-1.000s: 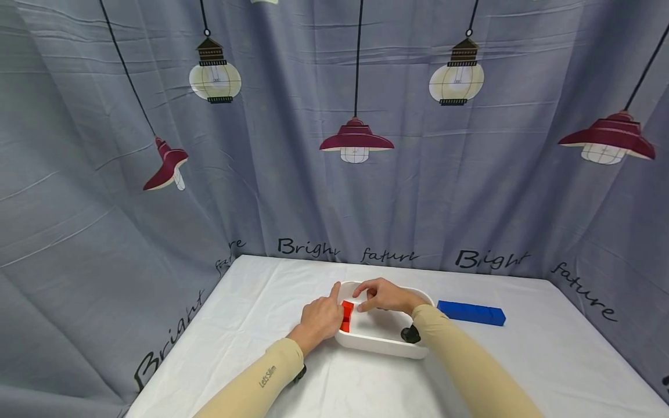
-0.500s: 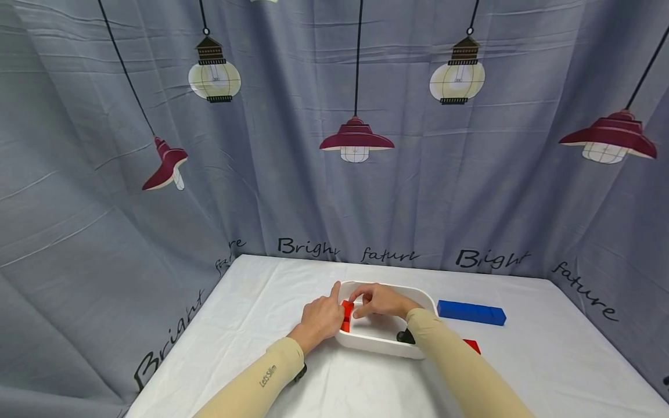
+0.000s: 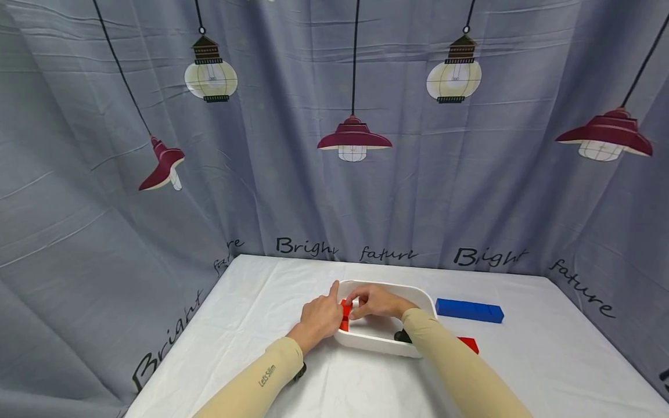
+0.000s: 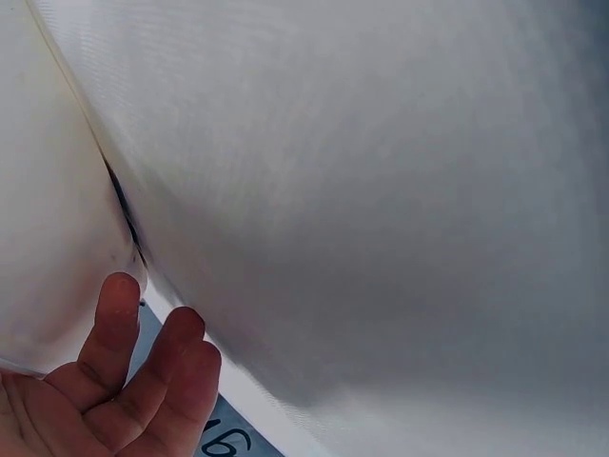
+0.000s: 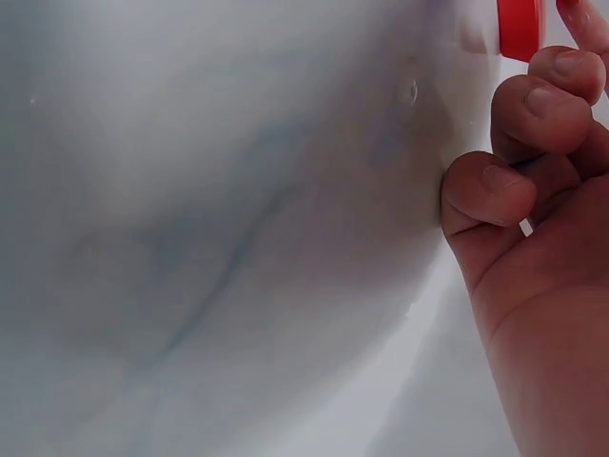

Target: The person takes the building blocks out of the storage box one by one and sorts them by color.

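A white oblong tray (image 3: 387, 350) stands on the table, with red blocks (image 3: 344, 323) in a short row inside its left end. My left hand (image 3: 321, 316) holds that end, one finger extended along the rim. In the left wrist view, loosely bent fingers (image 4: 190, 371) lie against the tray's outer side; the thumb is hidden. My right hand (image 3: 378, 302) reaches into the tray, its thumb and index finger pinching a red block at the row's far end. The right wrist view shows the other fingers (image 5: 542, 114) curled, with a red block (image 5: 520, 29) just past them.
A long blue bar of joined blocks (image 3: 469, 310) lies right of the tray. Another red piece (image 3: 469, 343) shows beside the right sleeve (image 3: 455, 357), which covers part of it. A printed grey-blue curtain (image 3: 292, 191) hangs behind the white-covered table (image 3: 282, 278).
My right hand has moved left, its fingers closing on the red blocks. The right sleeve's shift has uncovered a red piece on the table. My left hand keeps its place on the tray.
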A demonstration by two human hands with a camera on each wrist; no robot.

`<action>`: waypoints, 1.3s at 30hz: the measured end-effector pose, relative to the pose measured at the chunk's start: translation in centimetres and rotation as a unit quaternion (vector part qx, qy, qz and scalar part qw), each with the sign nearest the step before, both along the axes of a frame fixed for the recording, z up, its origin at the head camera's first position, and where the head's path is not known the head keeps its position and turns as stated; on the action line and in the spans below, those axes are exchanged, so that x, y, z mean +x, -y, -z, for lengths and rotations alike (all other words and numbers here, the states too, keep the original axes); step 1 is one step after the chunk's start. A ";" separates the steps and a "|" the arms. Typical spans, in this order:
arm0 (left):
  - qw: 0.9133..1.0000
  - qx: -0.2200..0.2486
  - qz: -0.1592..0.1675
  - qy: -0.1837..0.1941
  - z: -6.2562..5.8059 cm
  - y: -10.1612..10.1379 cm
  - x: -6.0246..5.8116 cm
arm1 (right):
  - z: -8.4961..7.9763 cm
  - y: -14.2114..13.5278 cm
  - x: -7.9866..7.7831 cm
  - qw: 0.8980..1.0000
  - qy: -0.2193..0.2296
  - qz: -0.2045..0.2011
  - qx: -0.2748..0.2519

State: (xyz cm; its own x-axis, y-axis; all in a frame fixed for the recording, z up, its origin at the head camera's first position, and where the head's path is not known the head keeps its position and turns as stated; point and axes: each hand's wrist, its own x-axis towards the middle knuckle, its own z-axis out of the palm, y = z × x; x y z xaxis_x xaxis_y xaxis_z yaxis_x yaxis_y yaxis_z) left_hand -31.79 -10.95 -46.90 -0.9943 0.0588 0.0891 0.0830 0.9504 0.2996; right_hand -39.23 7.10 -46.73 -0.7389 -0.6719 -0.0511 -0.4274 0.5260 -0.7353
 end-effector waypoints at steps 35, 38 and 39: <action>1.000 0.013 -0.003 0.009 0.2 0.1 -0.1 | -0.1 0.6 0.2 1.000 -0.022 0.003 0.020; 1.000 0.012 -0.003 0.010 0.1 0.1 -0.1 | -0.4 0.5 0.2 1.000 -0.016 0.007 0.024; 1.000 0.013 -0.004 0.010 0.0 0.1 -0.1 | -0.5 0.4 0.2 1.000 -0.014 0.008 0.025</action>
State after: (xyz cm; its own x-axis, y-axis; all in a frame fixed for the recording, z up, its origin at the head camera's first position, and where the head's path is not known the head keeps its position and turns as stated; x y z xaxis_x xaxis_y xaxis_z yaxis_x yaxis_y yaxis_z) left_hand -31.86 -11.04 -46.93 -0.9962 0.0494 0.0713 0.0700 0.9430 0.3254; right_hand -39.06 6.66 -46.25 -0.7510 -0.6572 -0.0633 -0.4393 0.5690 -0.6951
